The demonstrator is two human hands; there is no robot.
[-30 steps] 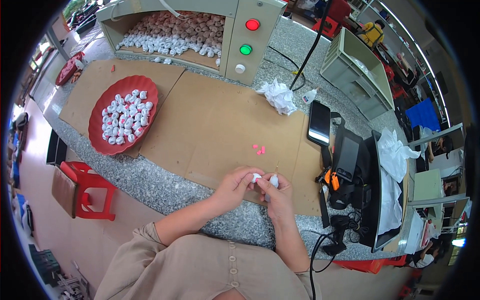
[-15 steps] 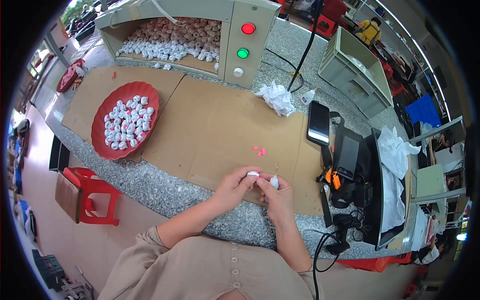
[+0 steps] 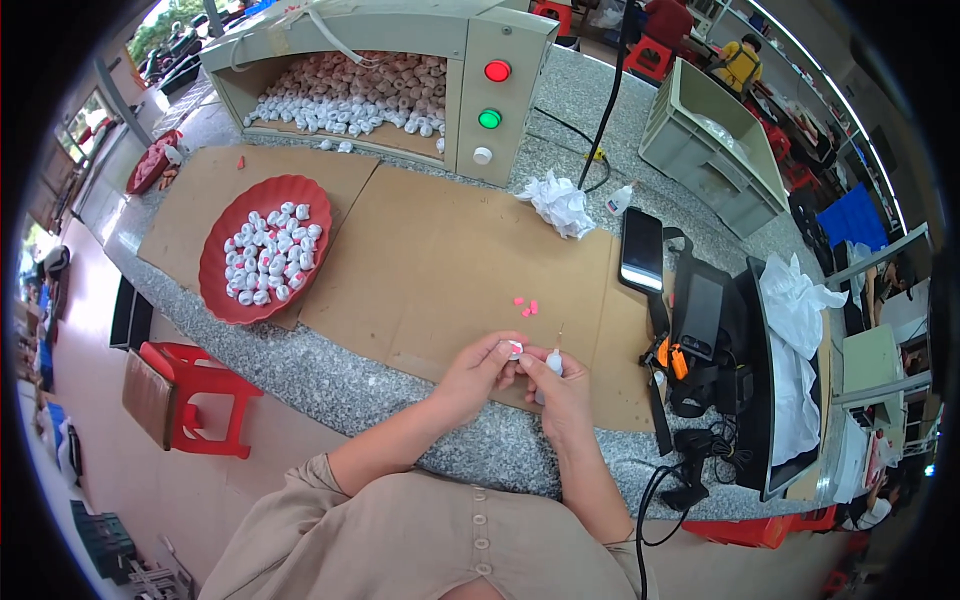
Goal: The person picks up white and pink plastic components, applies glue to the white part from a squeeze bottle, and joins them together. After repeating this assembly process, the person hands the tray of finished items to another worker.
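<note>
Between the fingertips of my left hand (image 3: pixel 470 380) is a small white rounded piece (image 3: pixel 515 347) with a pink patch on it. My right hand (image 3: pixel 566 398) wraps round a small white squeeze bottle (image 3: pixel 554 362) with a thin needle tip pointing away from me. That hand's thumb and forefinger also reach to the white piece. Just beyond my hands, several small pink bits (image 3: pixel 532 307) lie on the brown cardboard (image 3: pixel 440 250). To the left, a red scalloped plate (image 3: pixel 213 290) holds many similar white pieces, some showing pink.
At the back stands a beige box (image 3: pixel 485 150) with lamps, heaped with white and brownish pieces. Crumpled white paper (image 3: pixel 560 203), another small bottle (image 3: pixel 620 199), a phone (image 3: pixel 641 250), a strapped black device (image 3: pixel 698 310) and a black tray (image 3: pixel 752 400) line the right. A grey-green crate (image 3: pixel 715 165) sits behind.
The white piece has turned between my fingers, so more of its pink patch shows. Both hands stay close together; the whole view has shifted slightly.
</note>
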